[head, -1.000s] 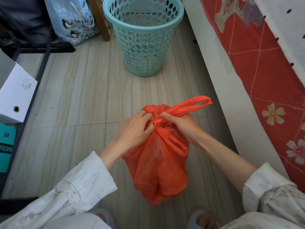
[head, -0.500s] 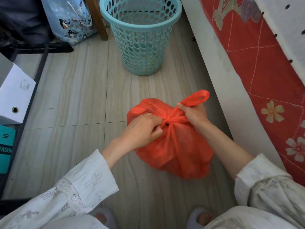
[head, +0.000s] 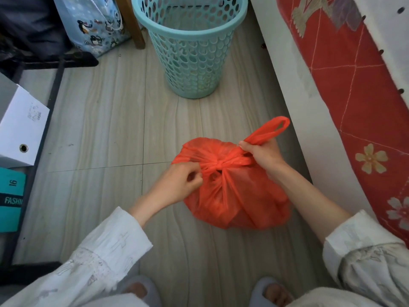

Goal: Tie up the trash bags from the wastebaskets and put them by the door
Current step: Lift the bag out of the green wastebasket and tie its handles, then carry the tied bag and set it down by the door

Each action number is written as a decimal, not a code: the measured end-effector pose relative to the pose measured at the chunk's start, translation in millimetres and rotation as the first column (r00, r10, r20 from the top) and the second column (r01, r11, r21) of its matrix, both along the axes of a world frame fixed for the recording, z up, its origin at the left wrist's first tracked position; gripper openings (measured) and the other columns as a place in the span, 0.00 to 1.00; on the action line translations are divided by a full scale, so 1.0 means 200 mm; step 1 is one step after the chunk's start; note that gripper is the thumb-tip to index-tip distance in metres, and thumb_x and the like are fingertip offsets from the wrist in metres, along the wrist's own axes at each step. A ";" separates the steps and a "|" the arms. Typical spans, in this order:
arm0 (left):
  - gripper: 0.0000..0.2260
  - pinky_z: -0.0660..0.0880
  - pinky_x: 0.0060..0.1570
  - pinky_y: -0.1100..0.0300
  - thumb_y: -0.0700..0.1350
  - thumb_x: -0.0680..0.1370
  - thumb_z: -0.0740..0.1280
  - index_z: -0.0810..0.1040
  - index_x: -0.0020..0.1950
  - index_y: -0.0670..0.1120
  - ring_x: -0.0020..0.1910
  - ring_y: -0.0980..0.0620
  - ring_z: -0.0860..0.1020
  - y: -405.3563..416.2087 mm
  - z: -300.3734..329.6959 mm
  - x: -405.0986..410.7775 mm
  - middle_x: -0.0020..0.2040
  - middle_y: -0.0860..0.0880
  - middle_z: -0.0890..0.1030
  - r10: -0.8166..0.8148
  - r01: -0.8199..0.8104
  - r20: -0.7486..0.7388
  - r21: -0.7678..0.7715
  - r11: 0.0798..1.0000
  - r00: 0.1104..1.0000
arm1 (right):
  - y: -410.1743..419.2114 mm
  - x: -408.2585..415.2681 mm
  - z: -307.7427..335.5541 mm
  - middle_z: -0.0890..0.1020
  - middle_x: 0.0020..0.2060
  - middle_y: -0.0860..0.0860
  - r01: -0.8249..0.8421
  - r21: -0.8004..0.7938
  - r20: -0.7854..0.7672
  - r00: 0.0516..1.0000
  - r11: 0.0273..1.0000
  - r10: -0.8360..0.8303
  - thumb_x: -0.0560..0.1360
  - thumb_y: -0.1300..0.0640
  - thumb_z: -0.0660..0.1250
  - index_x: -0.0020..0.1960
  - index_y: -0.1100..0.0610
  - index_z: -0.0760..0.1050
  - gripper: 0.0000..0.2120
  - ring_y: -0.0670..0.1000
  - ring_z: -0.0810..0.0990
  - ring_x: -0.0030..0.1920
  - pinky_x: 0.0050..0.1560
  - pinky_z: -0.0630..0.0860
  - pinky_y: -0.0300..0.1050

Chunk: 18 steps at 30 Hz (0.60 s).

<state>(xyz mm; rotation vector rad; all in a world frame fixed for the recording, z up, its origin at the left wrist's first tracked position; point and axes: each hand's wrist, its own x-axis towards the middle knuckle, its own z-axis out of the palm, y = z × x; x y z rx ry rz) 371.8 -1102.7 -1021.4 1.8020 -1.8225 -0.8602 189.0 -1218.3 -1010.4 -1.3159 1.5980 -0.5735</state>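
One orange trash bag (head: 234, 196) on the floor (head: 106, 129), sitting between the two hands, just left of the white bed frame (head: 294, 100). Bag neck is gathered into one knot (head: 218, 166) at the top centre.

Left hand (head: 177, 185): fingers curled, pinching the bag plastic right at the left side of the knot. Right hand (head: 263, 155): fist closed around one bag handle, whose single loop (head: 272, 131) sticks out up and to the right past the fingers. Hands are apart, one on each side of the knot, both clamped on the bag.

One teal wastebasket (head: 190, 47) stands upright on the floor beyond the bag, well apart from it, perforated wall; can't tell if anything is left inside.

Count of the rest:
- one red floral bedcover (head: 363, 111) on the right, above the bed frame
- one blue penguin-print bag (head: 95, 25) top left, just beside one wooden leg (head: 132, 21)
- one white box (head: 20, 131) at the left edge, with one teal box (head: 11, 196) nearer the camera, printed "16" and "FASHI", rest cut off
- two white sleeves (head: 106, 251), one per arm
- two grey slippers (head: 141, 289) at the bottom edge, toes showing
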 end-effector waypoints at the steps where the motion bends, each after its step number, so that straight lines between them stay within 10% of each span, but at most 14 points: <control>1: 0.12 0.66 0.36 0.56 0.56 0.65 0.52 0.68 0.32 0.49 0.32 0.53 0.70 0.02 0.01 0.01 0.29 0.53 0.71 0.055 -0.054 -0.012 0.042 0.998 0.998 | 0.01 0.00 0.03 0.83 0.43 0.55 -0.017 0.011 0.000 1.000 1.000 0.017 0.69 0.59 0.72 0.43 0.58 0.80 0.04 0.53 0.81 0.47 0.52 0.76 0.47; 6: 0.11 0.71 0.39 0.54 0.51 0.70 0.60 0.66 0.28 0.53 0.34 0.51 0.72 0.13 0.20 0.03 0.27 0.54 0.71 0.075 -0.064 -0.013 0.389 0.919 0.997 | 0.20 -0.01 0.30 0.79 0.39 0.48 -0.252 0.190 -0.088 0.958 0.949 0.272 0.70 0.58 0.72 0.41 0.59 0.79 0.04 0.47 0.75 0.47 0.46 0.66 0.33; 10: 0.08 0.70 0.41 0.57 0.44 0.73 0.64 0.74 0.33 0.50 0.37 0.52 0.73 0.21 0.55 0.02 0.33 0.51 0.75 0.088 -0.074 -0.003 0.520 0.851 0.996 | 0.32 0.02 0.62 0.75 0.32 0.49 -0.354 0.289 -0.108 0.911 0.889 0.398 0.71 0.58 0.71 0.29 0.53 0.71 0.14 0.48 0.73 0.41 0.42 0.68 0.40; 18: 0.11 0.63 0.38 0.60 0.46 0.75 0.63 0.71 0.33 0.49 0.37 0.51 0.71 0.50 1.59 -0.04 0.30 0.55 0.71 0.364 -0.296 -0.007 0.566 0.769 0.931 | 0.49 0.08 1.63 0.79 0.34 0.61 -0.516 0.331 -0.038 0.830 0.790 0.557 0.70 0.60 0.72 0.42 0.73 0.78 0.13 0.49 0.72 0.35 0.37 0.71 0.50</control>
